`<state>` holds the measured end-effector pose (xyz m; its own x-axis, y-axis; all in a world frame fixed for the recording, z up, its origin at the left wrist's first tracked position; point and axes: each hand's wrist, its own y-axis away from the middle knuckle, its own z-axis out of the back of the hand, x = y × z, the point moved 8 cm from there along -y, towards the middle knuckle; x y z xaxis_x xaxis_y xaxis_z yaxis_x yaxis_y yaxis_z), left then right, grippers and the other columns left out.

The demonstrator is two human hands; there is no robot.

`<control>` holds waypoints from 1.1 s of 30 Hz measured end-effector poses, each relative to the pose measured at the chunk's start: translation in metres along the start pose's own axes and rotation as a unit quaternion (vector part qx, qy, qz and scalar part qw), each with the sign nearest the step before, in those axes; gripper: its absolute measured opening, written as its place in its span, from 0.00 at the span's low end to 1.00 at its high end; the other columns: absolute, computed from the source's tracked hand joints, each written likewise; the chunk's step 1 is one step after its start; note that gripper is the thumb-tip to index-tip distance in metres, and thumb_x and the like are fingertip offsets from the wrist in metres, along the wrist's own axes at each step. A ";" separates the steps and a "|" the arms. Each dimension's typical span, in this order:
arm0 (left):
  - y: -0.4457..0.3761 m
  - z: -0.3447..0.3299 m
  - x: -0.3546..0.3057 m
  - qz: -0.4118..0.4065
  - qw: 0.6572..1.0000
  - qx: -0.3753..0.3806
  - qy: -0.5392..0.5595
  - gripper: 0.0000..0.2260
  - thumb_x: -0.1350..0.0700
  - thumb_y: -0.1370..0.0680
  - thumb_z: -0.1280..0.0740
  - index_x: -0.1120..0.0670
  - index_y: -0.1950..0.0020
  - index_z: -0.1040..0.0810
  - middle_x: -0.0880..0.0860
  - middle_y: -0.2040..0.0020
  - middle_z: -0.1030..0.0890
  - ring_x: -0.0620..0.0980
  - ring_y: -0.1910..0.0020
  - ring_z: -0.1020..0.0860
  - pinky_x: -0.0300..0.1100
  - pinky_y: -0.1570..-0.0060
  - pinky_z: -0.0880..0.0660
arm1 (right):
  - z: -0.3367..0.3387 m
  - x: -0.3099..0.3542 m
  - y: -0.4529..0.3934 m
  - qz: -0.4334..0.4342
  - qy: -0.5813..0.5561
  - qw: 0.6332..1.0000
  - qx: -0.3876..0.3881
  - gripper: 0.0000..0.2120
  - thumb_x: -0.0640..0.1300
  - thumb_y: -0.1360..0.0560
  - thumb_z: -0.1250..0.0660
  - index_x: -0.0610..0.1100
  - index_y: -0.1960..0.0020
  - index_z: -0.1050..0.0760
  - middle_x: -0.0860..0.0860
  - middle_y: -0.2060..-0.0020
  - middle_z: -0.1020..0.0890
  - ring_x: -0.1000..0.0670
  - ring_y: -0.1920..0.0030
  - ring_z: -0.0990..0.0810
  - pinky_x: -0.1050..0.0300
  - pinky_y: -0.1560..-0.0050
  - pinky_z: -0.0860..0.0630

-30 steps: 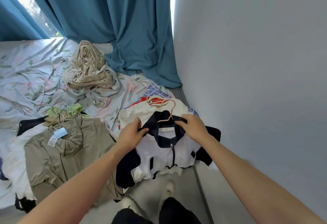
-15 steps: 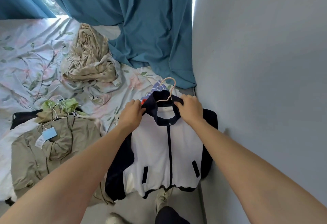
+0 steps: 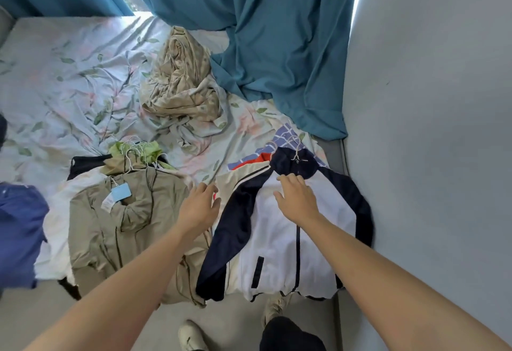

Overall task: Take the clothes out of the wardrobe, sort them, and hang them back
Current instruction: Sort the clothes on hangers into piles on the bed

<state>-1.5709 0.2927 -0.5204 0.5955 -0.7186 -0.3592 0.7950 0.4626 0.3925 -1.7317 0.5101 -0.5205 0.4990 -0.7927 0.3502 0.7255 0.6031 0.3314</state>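
While fingers spread, right hand [image 3: 297, 201] resting flat on white-and-navy jacket [image 3: 279, 240], just below collar. Left hand [image 3: 201, 206] relaxed, holding nothing, just left of jacket; touching or hovering, cannot tell. Hanger hook [image 3: 297, 148] poking from collar, rest hidden inside. Beneath jacket: cream garment [image 3: 235, 181], mostly covered. Left of jacket: khaki garment [image 3: 122, 223]. Jacket hem overhanging bed [image 3: 69, 79] edge.

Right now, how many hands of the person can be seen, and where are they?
2. The left hand hovers open by the white and navy jacket, at its left sleeve; the right hand is open over its chest. None seems hidden.
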 end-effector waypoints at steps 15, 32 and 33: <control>0.051 0.074 0.326 0.071 0.997 -0.036 0.022 0.11 0.48 0.16 0.39 0.50 0.36 0.27 0.51 0.40 0.24 0.55 0.38 0.26 0.51 0.44 0.27 | -0.147 0.315 -0.056 0.068 -0.024 0.995 0.062 0.24 0.55 0.16 0.39 0.46 0.24 0.33 0.45 0.32 0.26 0.41 0.31 0.29 0.44 0.35 0.28; -0.129 0.041 0.568 0.060 0.998 -0.009 0.006 0.16 0.45 0.16 0.38 0.50 0.30 0.27 0.52 0.34 0.25 0.55 0.33 0.28 0.53 0.42 0.26 | -0.342 0.359 -0.240 -0.019 0.023 0.993 0.116 0.36 0.55 0.20 0.33 0.54 0.18 0.47 0.42 0.24 0.32 0.37 0.24 0.37 0.36 0.28 0.31; -0.134 0.036 0.573 0.062 0.998 -0.009 -0.001 0.16 0.45 0.16 0.39 0.50 0.31 0.26 0.53 0.35 0.25 0.56 0.34 0.28 0.53 0.43 0.25 | -0.347 0.354 -0.245 -0.024 0.031 0.991 0.124 0.36 0.56 0.20 0.33 0.53 0.18 0.47 0.41 0.25 0.32 0.37 0.24 0.36 0.37 0.28 0.31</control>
<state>-1.3409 -0.1999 -0.7481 0.6897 -0.6558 -0.3070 0.7166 0.5574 0.4193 -1.5678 0.0506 -0.7818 0.5005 -0.8204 0.2765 0.6137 0.5615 0.5551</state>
